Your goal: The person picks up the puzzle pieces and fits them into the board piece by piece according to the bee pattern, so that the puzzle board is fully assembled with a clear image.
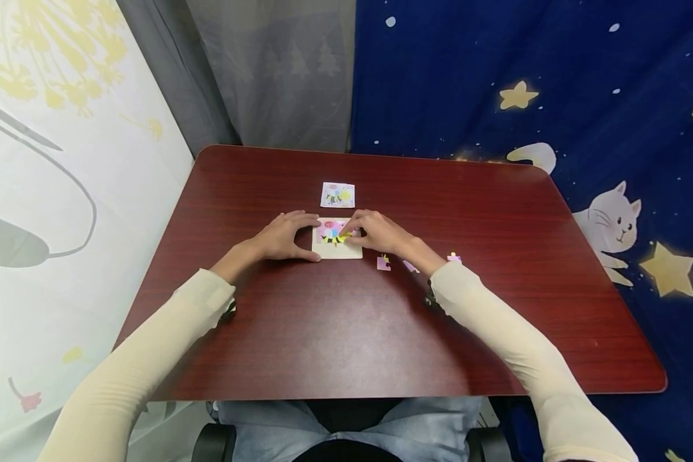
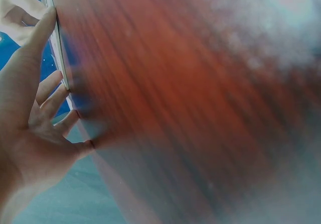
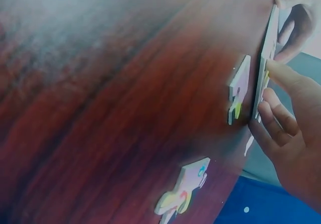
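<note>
A small pale puzzle board point(image 1: 336, 254) lies on the table, with a bee picture on a pink ground partly filled in. My left hand point(image 1: 289, 236) holds the board's left side, thumb at the near corner and fingers at the far one. Over the board's right half, my right hand point(image 1: 376, 231) pinches a small puzzle piece with yellow point(image 1: 344, 237) against the picture; the fingertips mostly cover it. Just right of the board lies a loose pink-and-yellow piece point(image 1: 384, 263), which the right wrist view also shows beside the board edge point(image 3: 268, 38).
Behind the board lies a square picture card point(image 1: 337, 195) with a matching bee. Further loose pieces, one near the right forearm point(image 1: 411, 266) and one by the right sleeve point(image 1: 453, 257), lie on the dark red wooden table point(image 1: 323, 340). Curtains hang along the far and right sides.
</note>
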`<state>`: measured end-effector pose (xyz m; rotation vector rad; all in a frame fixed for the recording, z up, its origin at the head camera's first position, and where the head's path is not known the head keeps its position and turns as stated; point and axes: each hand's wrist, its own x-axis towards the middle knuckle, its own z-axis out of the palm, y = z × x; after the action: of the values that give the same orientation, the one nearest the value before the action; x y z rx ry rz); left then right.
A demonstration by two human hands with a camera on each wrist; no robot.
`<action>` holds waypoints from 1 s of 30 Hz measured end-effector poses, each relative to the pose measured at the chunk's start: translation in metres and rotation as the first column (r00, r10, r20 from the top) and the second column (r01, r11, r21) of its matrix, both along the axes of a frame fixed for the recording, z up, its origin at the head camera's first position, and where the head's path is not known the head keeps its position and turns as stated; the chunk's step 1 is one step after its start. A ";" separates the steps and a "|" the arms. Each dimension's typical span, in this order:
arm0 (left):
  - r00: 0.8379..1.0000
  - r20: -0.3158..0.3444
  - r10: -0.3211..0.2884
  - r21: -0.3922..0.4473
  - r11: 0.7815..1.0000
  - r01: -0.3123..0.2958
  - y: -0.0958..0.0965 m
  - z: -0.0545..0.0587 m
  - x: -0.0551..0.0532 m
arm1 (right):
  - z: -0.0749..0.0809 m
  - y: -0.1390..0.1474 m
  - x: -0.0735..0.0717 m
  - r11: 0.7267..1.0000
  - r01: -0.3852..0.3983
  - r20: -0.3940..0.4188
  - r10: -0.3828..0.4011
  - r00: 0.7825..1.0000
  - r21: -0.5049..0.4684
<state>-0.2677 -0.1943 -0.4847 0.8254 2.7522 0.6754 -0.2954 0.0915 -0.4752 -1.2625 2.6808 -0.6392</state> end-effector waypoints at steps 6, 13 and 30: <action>1.000 -0.011 -0.002 0.000 1.000 0.002 0.001 0.001 -0.002 | -0.002 0.002 0.002 1.000 0.010 -0.051 -0.011 0.999 -0.005; 1.000 -0.011 -0.009 0.000 1.000 0.009 0.000 0.001 -0.002 | -0.003 0.003 0.005 1.000 -0.003 -0.091 0.000 0.996 -0.031; 1.000 -0.011 0.000 0.003 1.000 0.000 0.000 -0.003 0.000 | -0.007 0.000 0.011 0.993 0.116 -0.068 -0.115 0.991 0.007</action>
<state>-0.2679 -0.1944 -0.4880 0.8324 2.7619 0.6772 -0.2847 0.0912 -0.4820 -1.1534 2.8256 -0.6045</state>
